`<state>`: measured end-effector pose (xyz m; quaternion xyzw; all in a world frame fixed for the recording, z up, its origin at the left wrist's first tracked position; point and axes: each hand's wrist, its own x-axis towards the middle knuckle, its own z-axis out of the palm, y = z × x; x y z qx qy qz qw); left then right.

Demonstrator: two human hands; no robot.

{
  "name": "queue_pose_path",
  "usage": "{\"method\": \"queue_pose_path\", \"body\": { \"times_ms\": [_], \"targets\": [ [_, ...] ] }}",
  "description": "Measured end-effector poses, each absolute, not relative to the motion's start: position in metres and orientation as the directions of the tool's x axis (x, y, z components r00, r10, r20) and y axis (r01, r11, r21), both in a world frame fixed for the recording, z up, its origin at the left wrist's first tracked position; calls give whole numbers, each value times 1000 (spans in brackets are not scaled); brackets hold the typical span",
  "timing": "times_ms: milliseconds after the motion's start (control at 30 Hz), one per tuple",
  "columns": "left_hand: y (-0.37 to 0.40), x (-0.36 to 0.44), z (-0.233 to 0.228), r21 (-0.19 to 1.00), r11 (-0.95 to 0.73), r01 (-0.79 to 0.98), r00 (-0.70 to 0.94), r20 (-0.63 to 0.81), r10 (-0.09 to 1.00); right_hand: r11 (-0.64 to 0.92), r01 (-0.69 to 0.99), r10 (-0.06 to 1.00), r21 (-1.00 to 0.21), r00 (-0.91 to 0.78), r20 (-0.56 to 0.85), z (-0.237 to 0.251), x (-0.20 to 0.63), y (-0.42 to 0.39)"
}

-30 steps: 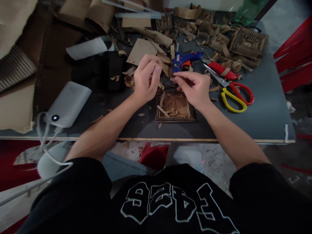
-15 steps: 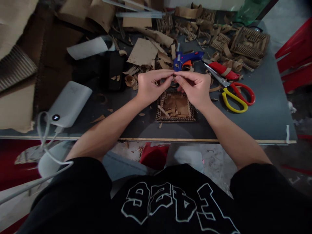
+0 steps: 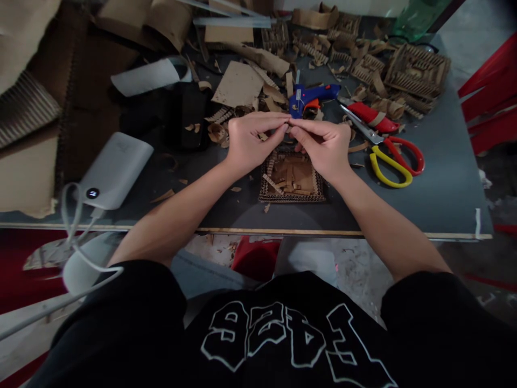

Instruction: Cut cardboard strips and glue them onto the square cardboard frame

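My left hand and my right hand meet at their fingertips above the table. Thumb and fingers of each are pinched together on something small, mostly hidden between the tips. Just below and nearer to me lies a square tray of corrugated cardboard, with loose cardboard strips inside it. Beyond the fingertips rests a blue glue gun with an orange trigger. To the right of my right hand are scissors with one red and one yellow handle, their blades spread a little.
A white power bank with a cable stands at the left. Cardboard scraps and curled strips cover the back of the table. A finished-looking square cardboard piece lies at the back right. The table's front edge runs close to me.
Both hands keep their pinch at nearly the same spot, with only slight finger movement. The whole view has shifted very slightly.
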<state>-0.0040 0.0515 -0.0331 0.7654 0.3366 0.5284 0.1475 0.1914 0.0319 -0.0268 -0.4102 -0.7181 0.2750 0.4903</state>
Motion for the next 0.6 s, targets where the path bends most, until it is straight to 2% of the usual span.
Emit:
{"method": "queue_pose_path", "body": {
  "times_ms": [233,433,600],
  "targets": [
    [50,-4,-28,585,-751,308,203,731,652,548,336,836,-766,-192,514,-21,191,29],
    [49,-3,-24,632,-707,319,181,691,700,550,350,835,-759,-201,512,-17,191,27],
    [55,-4,-32,613,-709,348,193,694,694,523,311,852,-794,-168,496,-24,190,31]
  ]
}}
